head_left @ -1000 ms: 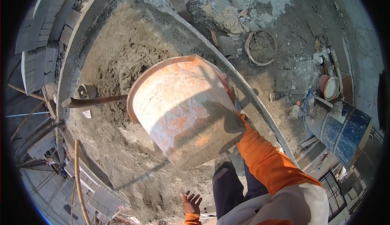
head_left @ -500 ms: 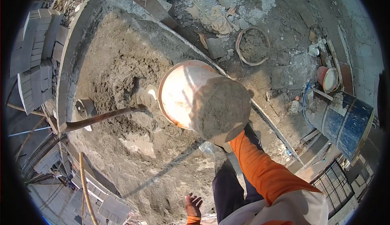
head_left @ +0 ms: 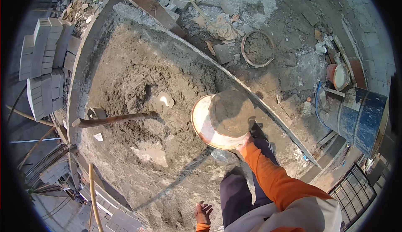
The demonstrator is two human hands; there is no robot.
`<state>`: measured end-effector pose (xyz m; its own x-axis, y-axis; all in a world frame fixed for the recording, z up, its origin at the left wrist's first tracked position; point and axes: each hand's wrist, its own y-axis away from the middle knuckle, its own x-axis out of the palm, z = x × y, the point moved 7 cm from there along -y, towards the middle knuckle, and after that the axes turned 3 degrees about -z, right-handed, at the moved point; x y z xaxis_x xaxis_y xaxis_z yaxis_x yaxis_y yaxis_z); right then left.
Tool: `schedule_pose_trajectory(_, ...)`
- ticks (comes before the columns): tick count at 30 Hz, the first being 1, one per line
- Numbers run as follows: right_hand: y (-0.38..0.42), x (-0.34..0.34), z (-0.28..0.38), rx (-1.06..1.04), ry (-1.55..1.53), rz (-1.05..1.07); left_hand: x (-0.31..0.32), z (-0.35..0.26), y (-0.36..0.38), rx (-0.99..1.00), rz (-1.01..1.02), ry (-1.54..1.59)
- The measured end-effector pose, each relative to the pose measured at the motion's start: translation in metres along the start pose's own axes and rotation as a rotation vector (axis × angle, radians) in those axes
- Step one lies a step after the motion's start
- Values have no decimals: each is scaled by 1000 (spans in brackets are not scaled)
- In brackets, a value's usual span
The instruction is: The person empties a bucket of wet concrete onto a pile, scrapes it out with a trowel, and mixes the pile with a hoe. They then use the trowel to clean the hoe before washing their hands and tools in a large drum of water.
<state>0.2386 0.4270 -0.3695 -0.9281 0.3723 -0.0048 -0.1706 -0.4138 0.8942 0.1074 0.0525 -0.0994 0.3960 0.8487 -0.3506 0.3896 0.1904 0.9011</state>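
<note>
As I read the head-camera feed from left to right, stacked grey blocks (head_left: 46,49) stand beyond a low curb (head_left: 81,60). Below them, a yellowish pole (head_left: 94,198) rises from the lower edge of my view. Inside the curb, a short grey cylinder (head_left: 97,113) sits on the wet mortar (head_left: 125,81), just beside a wooden handle (head_left: 115,119). The handle's right end meets the mortar; I cannot tell what is under it.

Left hand (head_left: 202,211): held low in view, well apart from the right, fingers parted and loosely curled.

Bucket (head_left: 232,114): located near centre, between the handle and a straight edging (head_left: 251,93). It is tilted, rim to the left, grime-coated base toward me. I cannot tell whether it touches the ground.

Right hand (head_left: 244,142): clamped on the bucket's lower right side, fingers partly hidden, orange sleeve (head_left: 272,171) behind it.

Across the edging, I register a round container (head_left: 244,57) with grey mix inside, then a small reddish pail (head_left: 332,72) near a blue drum (head_left: 364,119).
</note>
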Motion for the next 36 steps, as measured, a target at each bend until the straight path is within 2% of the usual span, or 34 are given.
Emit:
schedule_pose_trajectory(2,3,-2,21,-28,-78,-22,-7,1,-2,18,-2,-11)
schedule_pose_trajectory(4,-17,2,46,-125,-22,-36,-22,11,-8,-21,-55,2)
schedule_pose_trajectory(5,-33,6,57,-188,37,-46,-16,2,2,-13,44,-64)
schedule_pose_trajectory(6,-48,11,66,-248,115,-52,-14,-2,8,-10,40,-67)
schedule_pose_trajectory(8,-79,24,79,-417,396,-60,-7,-4,12,-44,-8,-134)
schedule_pose_trajectory(10,-99,31,75,-668,868,-58,-11,12,7,-76,-20,-9)
schedule_pose_trajectory(12,-102,16,52,-767,1148,-40,-13,21,1,-76,-171,-58)
schedule_pose_trajectory(13,-92,6,56,-635,999,-20,-4,17,5,-75,-153,-48)
schedule_pose_trajectory(15,-63,-9,63,-23,56,-33,15,8,14,-84,-139,-81)
schedule_pose_trajectory(16,-45,-10,81,99,-203,-82,32,0,16,-83,-117,-99)
schedule_pose_trajectory(18,-29,-20,130,140,-485,-168,60,-21,20,-84,-73,-131)
schedule_pose_trajectory(19,-37,-35,153,45,-551,-44,70,-30,18,-29,-56,-163)
schedule_pose_trajectory(21,-54,-85,208,-92,-550,-150,92,-49,17,38,-51,-203)
schedule_pose_trajectory(24,-20,-103,346,-627,-51,-670,132,-76,21,77,2,-232)
schedule_pose_trajectory(25,-39,-117,366,-821,49,-672,142,-80,21,67,1,-216)
schedule_pose_trajectory(26,-51,-123,386,-844,395,-811,148,-83,21,59,0,-225)
schedule_pose_trajectory(27,-69,-114,401,-892,675,-843,154,-85,21,54,5,-226)
schedule_pose_trajectory(29,-130,-88,406,-921,909,-749,170,-93,20,61,-1,-257)
schedule_pose_trajectory(30,-169,-80,404,-1097,969,-707,169,-97,24,50,-6,-266)
schedule_pose_trajectory(31,-203,-76,398,-1149,972,-748,175,-103,26,79,89,-341)
schedule_pose_trajectory(32,-244,-83,390,-1092,1074,-759,180,-106,24,109,190,-415)
schedule_pose_trajectory(34,-303,-93,365,-871,1368,-751,172,-103,9,103,120,-409)
schedule_pose_trajectory(35,-315,-100,354,-856,1376,-750,176,-109,10,69,93,-441)
schedule_pose_trajectory(36,-333,-106,340,-740,1486,-689,182,-113,9,37,64,-468)
